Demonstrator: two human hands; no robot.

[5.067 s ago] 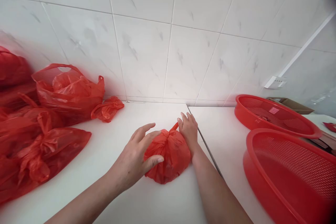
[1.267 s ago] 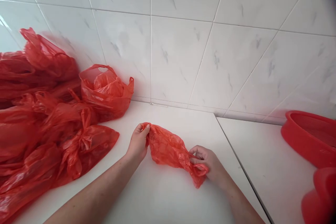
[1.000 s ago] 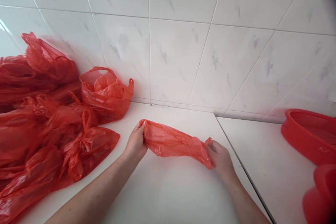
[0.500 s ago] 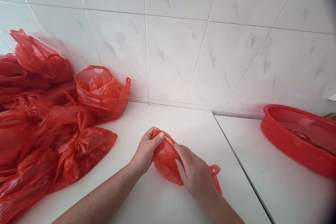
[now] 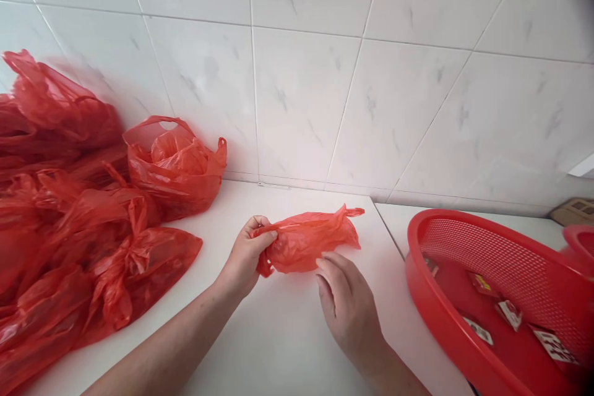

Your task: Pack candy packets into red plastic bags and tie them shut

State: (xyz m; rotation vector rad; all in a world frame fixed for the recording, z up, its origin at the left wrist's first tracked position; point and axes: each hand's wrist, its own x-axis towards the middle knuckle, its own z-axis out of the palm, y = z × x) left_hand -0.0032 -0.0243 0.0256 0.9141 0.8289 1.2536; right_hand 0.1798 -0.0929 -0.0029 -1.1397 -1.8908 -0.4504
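A crumpled red plastic bag (image 5: 309,241) stretches sideways above the white tabletop, a small handle loop at its right end. My left hand (image 5: 245,257) pinches its left end between thumb and fingers. Just below the bag's lower edge is my right hand (image 5: 348,303), fingers curved and thumb a little apart, with nothing visible between them. Its fingertips are close to the plastic; whether they touch it I cannot tell.
Many red plastic bags (image 5: 60,229) are heaped at left, beside an upright bag (image 5: 176,167) stuffed with plastic. At right stands a red perforated basket (image 5: 431,297) holding several small packets (image 5: 510,314). Behind it lie a cardboard piece (image 5: 573,211) and another red rim (image 5: 582,238). A tiled wall (image 5: 301,105) closes off the back.
The bag has swung out to the right and flattened. My right hand has come off it and moved slightly down. The red basket has shifted left and nearer, showing packets inside.
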